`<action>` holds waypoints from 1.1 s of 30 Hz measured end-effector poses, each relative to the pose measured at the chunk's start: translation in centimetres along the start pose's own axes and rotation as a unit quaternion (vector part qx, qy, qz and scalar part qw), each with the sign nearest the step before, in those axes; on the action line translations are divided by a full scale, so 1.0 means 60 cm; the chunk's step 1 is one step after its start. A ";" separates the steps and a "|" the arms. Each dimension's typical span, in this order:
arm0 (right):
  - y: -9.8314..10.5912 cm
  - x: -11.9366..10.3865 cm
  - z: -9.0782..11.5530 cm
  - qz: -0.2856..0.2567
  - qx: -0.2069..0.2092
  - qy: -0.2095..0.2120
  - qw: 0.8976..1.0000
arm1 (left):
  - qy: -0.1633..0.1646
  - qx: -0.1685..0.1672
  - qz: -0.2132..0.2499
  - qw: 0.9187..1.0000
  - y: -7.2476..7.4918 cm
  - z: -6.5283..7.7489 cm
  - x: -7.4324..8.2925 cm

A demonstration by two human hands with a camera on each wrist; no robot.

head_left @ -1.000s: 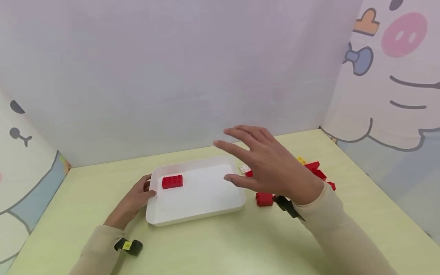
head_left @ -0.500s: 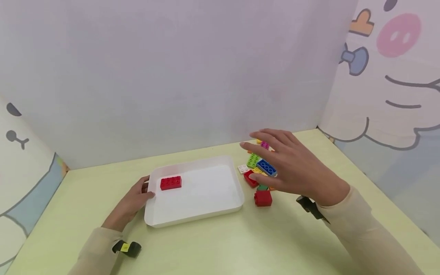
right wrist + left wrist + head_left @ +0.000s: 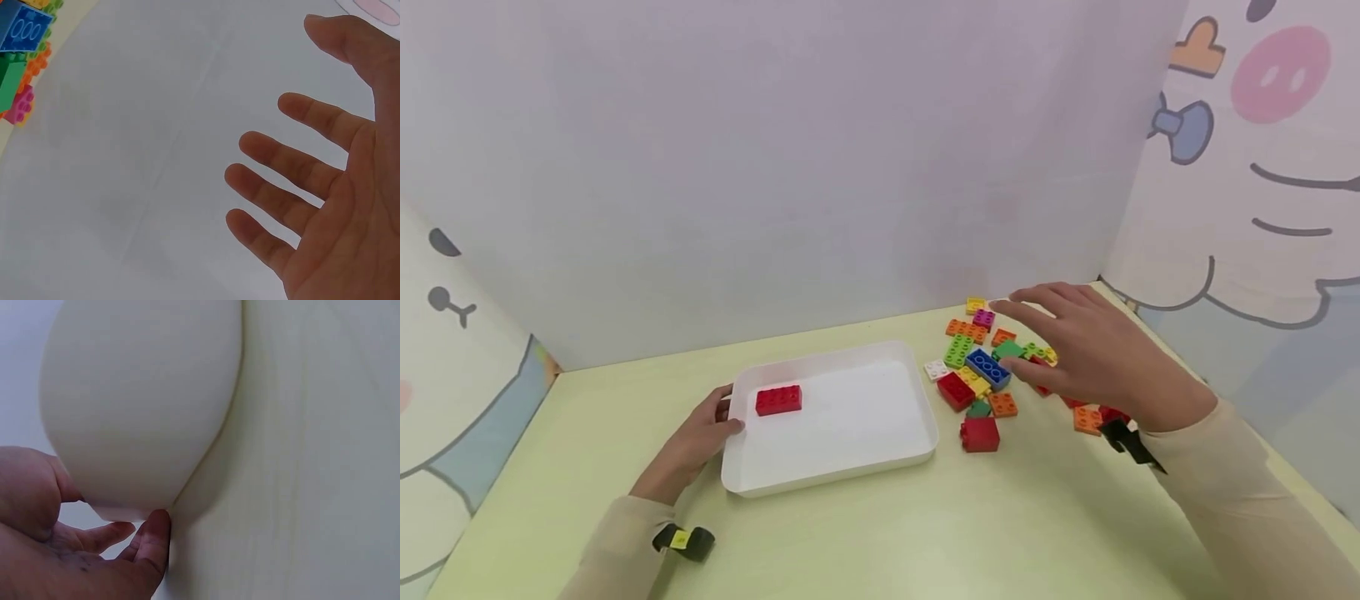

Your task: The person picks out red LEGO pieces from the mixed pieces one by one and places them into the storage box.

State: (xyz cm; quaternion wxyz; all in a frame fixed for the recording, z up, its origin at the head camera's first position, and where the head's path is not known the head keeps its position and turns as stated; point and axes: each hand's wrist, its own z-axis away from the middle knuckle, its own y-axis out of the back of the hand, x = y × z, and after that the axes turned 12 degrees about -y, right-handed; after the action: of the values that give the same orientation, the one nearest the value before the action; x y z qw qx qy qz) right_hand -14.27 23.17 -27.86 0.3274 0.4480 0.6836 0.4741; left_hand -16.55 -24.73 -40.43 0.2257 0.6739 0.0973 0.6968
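Note:
A white tray (image 3: 850, 417) sits on the table with one red building brick (image 3: 778, 400) inside, near its left end. My left hand (image 3: 700, 433) grips the tray's left edge, thumb over the rim and fingers outside; in the left wrist view the fingertips meet the lower corner of the tray wall (image 3: 144, 412). Above the loose bricks at right hovers my right hand (image 3: 1097, 358), fingers spread, holding nothing. The right wrist view shows its bare palm (image 3: 337, 200). Nearest to its thumb are a blue brick (image 3: 988, 369) and a green brick (image 3: 1008, 349).
Several more bricks lie right of the tray, among them a red one (image 3: 981, 435) in front, a lime one (image 3: 958, 351) and an orange one (image 3: 1087, 420) partly beside my wrist. A pale cloth wall (image 3: 820, 183) rises behind the table (image 3: 865, 542).
My right hand has moved right, away from over the tray's right end to above the bricks, uncovering many of them. The left hand and the tray have stayed put.

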 end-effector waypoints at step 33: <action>-0.150 -0.055 -0.088 -0.058 -0.213 -0.040 0.974 | 0.001 -0.006 -0.003 1.000 0.003 0.001 0.004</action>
State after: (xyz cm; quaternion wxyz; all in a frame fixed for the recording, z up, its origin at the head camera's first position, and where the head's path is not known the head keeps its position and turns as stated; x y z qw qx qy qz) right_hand -20.32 16.88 -34.47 0.4695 0.3465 0.5777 0.5708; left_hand -16.53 -24.82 -40.15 0.2314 0.6715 0.0952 0.6975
